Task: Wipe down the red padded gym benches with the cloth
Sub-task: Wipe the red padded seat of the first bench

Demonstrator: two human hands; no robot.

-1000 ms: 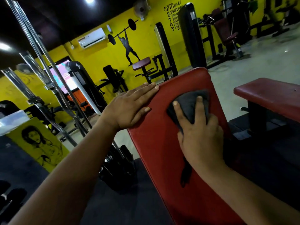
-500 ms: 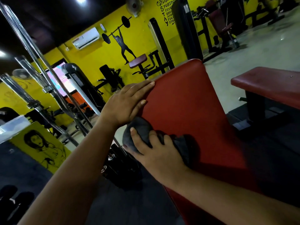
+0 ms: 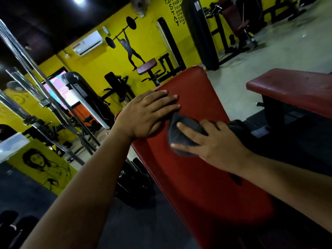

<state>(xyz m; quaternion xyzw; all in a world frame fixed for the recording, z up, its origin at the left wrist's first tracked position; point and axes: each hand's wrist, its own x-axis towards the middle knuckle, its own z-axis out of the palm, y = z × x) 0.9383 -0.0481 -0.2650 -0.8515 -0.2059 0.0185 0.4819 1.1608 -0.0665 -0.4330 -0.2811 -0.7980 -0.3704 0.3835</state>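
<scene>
- Long red padded vinyl bench [image 3: 197, 177]: inclined backrest running from the near edge of view up toward the room; the item under cleaning.
- Dark grey bunched cloth [image 3: 181, 133]: lies on the upper-middle of the pad, pinned under the right hand.
- Right hand [image 3: 212, 142]: fingers [image 3: 186, 127] spread and nearly straight, pressing the cloth flat to the pad, probably to keep broad contact while rubbing.
- Left hand [image 3: 145, 114]: fingers straight and together, holding nothing, palm laid on the pad's left edge just beside the cloth; likely bracing the bench.
- Second red padded flat bench [image 3: 291, 87]: stands apart to the right, seemingly awaiting its turn.
- Room: yellow walls [image 3: 147, 38] with a black weightlifter silhouette, chrome bars [image 3: 36, 90] at left, pale floor [image 3: 280, 53].
</scene>
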